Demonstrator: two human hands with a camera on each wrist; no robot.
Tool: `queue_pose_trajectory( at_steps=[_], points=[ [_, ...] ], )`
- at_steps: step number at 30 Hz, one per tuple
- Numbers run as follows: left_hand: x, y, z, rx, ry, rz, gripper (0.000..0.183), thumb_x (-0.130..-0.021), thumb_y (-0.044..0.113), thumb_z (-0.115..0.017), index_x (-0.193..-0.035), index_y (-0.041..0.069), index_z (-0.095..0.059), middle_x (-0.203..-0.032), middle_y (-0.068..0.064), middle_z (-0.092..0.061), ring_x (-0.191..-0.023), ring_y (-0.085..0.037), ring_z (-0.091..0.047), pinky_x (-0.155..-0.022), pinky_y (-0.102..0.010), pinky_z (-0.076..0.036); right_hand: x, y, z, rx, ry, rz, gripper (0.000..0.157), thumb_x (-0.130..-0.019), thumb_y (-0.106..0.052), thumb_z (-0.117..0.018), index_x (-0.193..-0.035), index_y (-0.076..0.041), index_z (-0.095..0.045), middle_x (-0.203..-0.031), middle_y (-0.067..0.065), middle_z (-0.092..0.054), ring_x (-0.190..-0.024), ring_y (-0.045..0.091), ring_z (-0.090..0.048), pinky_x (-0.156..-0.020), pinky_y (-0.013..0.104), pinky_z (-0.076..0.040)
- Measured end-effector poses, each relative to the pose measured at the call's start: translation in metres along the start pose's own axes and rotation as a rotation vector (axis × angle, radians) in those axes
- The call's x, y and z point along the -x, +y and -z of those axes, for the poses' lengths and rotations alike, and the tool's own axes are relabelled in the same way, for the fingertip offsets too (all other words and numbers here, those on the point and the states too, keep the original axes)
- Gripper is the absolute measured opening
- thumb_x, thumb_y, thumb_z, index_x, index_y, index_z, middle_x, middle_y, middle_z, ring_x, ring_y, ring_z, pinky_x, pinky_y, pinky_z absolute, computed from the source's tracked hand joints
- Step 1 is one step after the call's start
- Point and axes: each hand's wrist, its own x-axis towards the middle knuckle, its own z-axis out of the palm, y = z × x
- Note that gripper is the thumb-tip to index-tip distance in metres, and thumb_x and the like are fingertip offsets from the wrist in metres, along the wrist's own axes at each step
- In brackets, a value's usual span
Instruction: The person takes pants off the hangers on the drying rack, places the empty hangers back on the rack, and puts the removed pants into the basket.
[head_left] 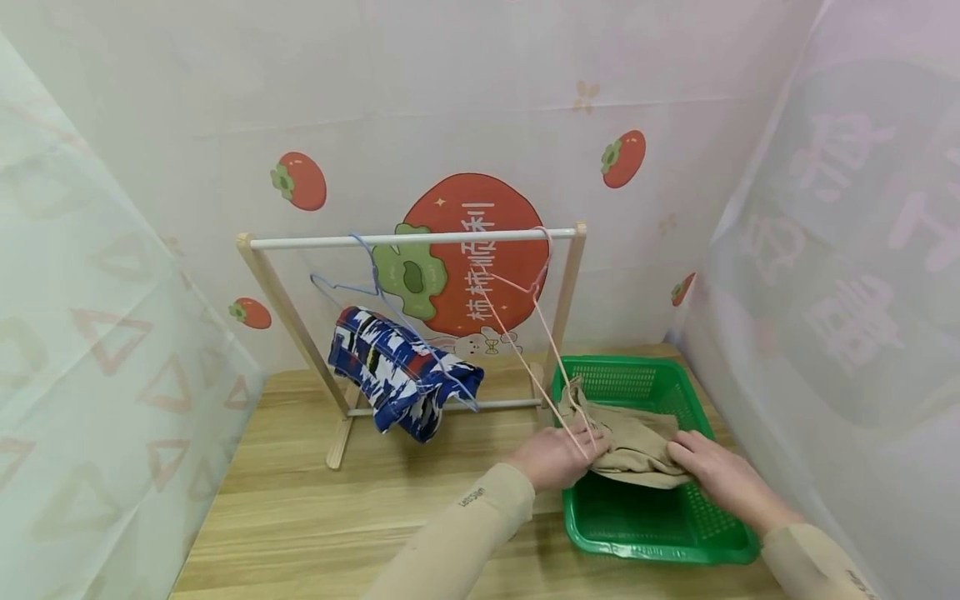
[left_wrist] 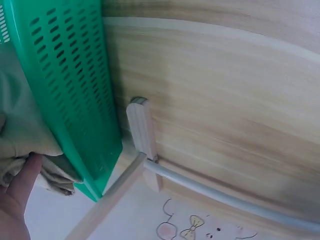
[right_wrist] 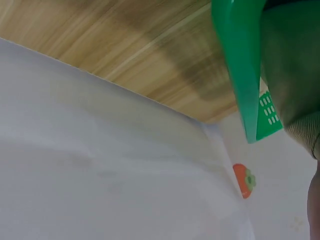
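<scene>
A khaki garment is spread over the green basket, partly inside it. My left hand grips its left side, fingertips on the cloth; in the left wrist view a finger presses against a fold. At the garment's right edge, my right hand pinches the fabric between thumb and fingers. The pink hanger hangs tilted from the rail, its lower end crossing the left fingers and the cloth. Whether that end is inside the garment, I cannot tell. Only a sliver of the right hand shows in its wrist view.
A wooden rack with a white rail stands behind and left of the basket. On it, a blue hanger carries a blue, white and red patterned garment. Printed cloth walls enclose the wooden table.
</scene>
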Motion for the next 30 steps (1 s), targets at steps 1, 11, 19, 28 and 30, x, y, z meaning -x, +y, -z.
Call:
queue_pose_trajectory(
  at_steps=[1, 11, 19, 28, 30],
  points=[
    [0.0, 0.001, 0.0, -0.003, -0.005, -0.016, 0.035, -0.105, 0.024, -0.057, -0.139, 0.026, -0.057, -0.142, 0.009, -0.062, -0.13, -0.009, -0.059, -0.096, -0.025, -0.056, 0.002, 0.0, 0.0, -0.014, -0.015, 0.003, 0.05, -0.11, -0.027, -0.008, -0.088, -0.018, -0.052, -0.09, -0.011, -0.045, -0.079, 0.005, -0.04, -0.06, 0.02, -0.032],
    [0.002, 0.014, -0.003, -0.034, 0.083, -0.148, 0.018, -0.1, 0.026, -0.065, -0.117, 0.025, -0.07, -0.105, 0.014, -0.074, -0.092, -0.004, -0.07, -0.076, -0.017, -0.056, 0.014, -0.001, 0.001, -0.126, -0.271, -0.037, 0.047, -0.077, 0.017, -0.075, -0.094, -0.024, -0.058, -0.087, -0.009, -0.064, -0.074, 0.011, -0.063, -0.056, 0.027, -0.048],
    [0.0, 0.031, 0.0, -0.031, -0.029, -0.118, 0.007, -0.098, 0.029, -0.07, -0.105, 0.028, -0.07, -0.095, 0.017, -0.071, -0.084, 0.0, -0.068, -0.073, -0.016, -0.055, 0.018, -0.007, -0.002, -0.098, -0.295, -0.044, 0.048, -0.078, 0.014, -0.075, -0.082, -0.026, -0.049, -0.076, -0.018, -0.058, -0.07, 0.01, -0.061, -0.055, 0.027, -0.047],
    [0.003, 0.042, -0.003, 0.093, -0.277, 0.003, 0.027, -0.102, 0.058, -0.05, -0.11, 0.046, -0.073, -0.101, 0.029, -0.07, -0.106, 0.001, -0.055, -0.099, -0.033, -0.036, 0.022, -0.016, -0.011, -0.003, -0.503, -0.085, 0.032, -0.078, 0.01, -0.077, -0.088, -0.02, -0.074, -0.083, -0.01, -0.072, -0.078, 0.01, -0.07, -0.092, 0.055, -0.055],
    [0.006, 0.038, -0.006, 0.132, -0.258, -0.001, 0.033, -0.103, 0.059, -0.044, -0.115, 0.047, -0.072, -0.11, 0.032, -0.069, -0.115, 0.0, -0.052, -0.099, -0.034, -0.036, 0.019, -0.019, -0.01, 0.026, -0.571, -0.076, 0.025, -0.08, 0.003, -0.079, -0.092, -0.019, -0.076, -0.09, -0.005, -0.075, -0.084, 0.012, -0.071, -0.097, 0.056, -0.053]
  ],
)
